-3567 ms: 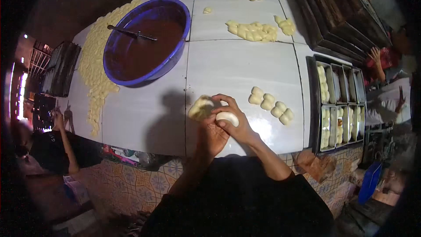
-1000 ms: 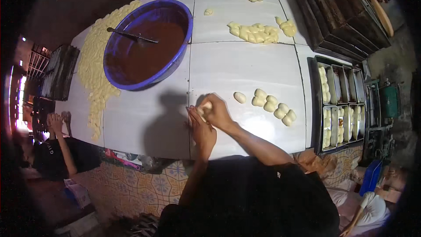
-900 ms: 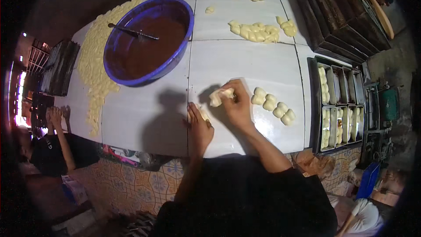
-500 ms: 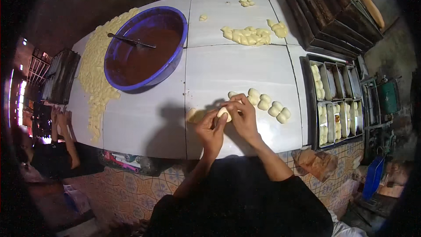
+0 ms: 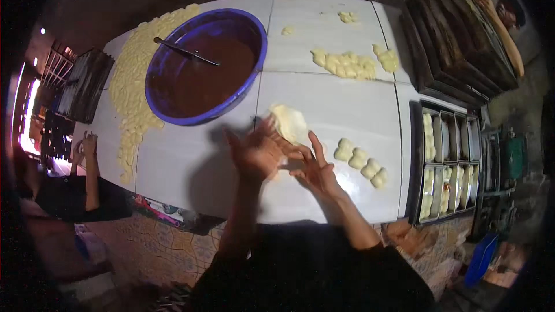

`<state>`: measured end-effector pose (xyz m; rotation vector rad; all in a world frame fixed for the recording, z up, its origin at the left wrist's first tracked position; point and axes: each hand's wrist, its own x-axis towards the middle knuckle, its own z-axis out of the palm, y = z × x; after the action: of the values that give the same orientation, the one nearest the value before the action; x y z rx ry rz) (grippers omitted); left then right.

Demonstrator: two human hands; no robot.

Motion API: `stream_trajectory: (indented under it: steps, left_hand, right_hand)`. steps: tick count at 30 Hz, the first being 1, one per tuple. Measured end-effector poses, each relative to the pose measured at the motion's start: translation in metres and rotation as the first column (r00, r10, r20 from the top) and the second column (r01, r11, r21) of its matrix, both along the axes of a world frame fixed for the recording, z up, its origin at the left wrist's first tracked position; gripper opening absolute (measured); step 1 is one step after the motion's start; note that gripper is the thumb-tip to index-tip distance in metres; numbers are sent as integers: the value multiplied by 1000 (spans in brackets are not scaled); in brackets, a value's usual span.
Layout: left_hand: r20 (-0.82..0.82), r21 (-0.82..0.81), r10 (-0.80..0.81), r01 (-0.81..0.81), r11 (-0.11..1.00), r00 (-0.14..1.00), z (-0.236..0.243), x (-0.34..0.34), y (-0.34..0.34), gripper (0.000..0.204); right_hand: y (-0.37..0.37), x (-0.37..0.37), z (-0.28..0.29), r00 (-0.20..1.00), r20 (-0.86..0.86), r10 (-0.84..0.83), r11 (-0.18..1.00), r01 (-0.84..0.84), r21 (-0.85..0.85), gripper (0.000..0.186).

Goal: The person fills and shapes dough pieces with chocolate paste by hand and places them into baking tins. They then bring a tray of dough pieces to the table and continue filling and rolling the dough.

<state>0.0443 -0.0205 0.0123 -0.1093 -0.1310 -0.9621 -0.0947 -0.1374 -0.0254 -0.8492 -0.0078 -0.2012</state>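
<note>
where half a second earlier both hands pinched a small dough lump low over the desk [image 5: 185,162], the lump is now spread into a flat, pale dough sheet [image 5: 289,124]. the left hand [image 5: 257,153] carries this sheet on its raised fingertips, fingers spread, not clenched. the right hand [image 5: 315,167] lies just beside it, palm up and fingers splayed, touching the left hand near the sheet's lower edge; whether it grips the sheet cannot be told. judged from this, the flattening step looks finished and the piece appears ready for filling. a blue bowl [image 5: 202,66] of brown paste with a spoon [image 5: 185,52] stands near, up and to the left. shaped dough rolls [image 5: 361,162] lie to the right, close to a baking tray [image 5: 445,167] already partly loaded.
</note>
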Motion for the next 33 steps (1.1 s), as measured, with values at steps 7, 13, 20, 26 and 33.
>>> stream_trajectory:
  steps: [7, 13, 20, 26, 33]
  left_hand:
    - [458, 522, -805, -847, -100, 377, -2, 233, 10, 72]
    - [506, 534, -730, -832, -153, 459, 41, 179, -28, 80]
    - [369, 875, -206, -264, 406, 906, 44, -3, -23, 60]
    - [658, 753, -375, -578, 315, 653, 18, -59, 8, 43]
    - [869, 484, -334, -766, 423, 365, 23, -90, 18, 22]
  right_hand:
    - [17, 1, -38, 983, -178, -52, 999, 50, -14, 87]
    - [0, 5, -45, 975, -168, -143, 985, 157, 74, 79]
    - [-10, 28, -18, 953, -295, 65, 878, 86, 472, 46]
    - [11, -4, 32, 846, 194, -496, 214, 335, -918, 38]
    - [4, -33, 29, 862, 49, -505, 738, 460, -494, 17]
